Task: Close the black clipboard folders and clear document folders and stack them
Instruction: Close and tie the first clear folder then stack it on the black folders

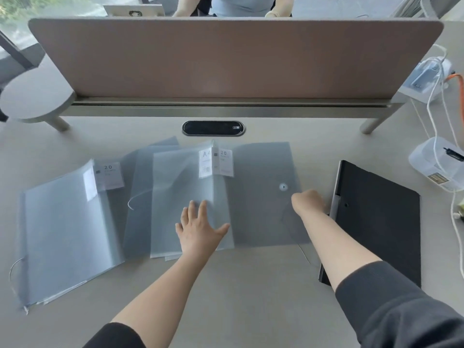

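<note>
Several clear document folders lie across the desk. One clear folder is at the left with a "20" label. A middle clear folder has an "A4" label, and my left hand presses flat on its lower right part with fingers spread. A clear snap-button envelope lies to its right. My right hand is curled at the envelope's right edge, by the left edge of the black clipboard folder, which lies shut on the right. Whether it grips either one is hidden.
A brown divider panel stands across the back of the desk, with a black cable port in front of it. White plastic boxes and cables sit at the right edge. Another person sits behind the divider.
</note>
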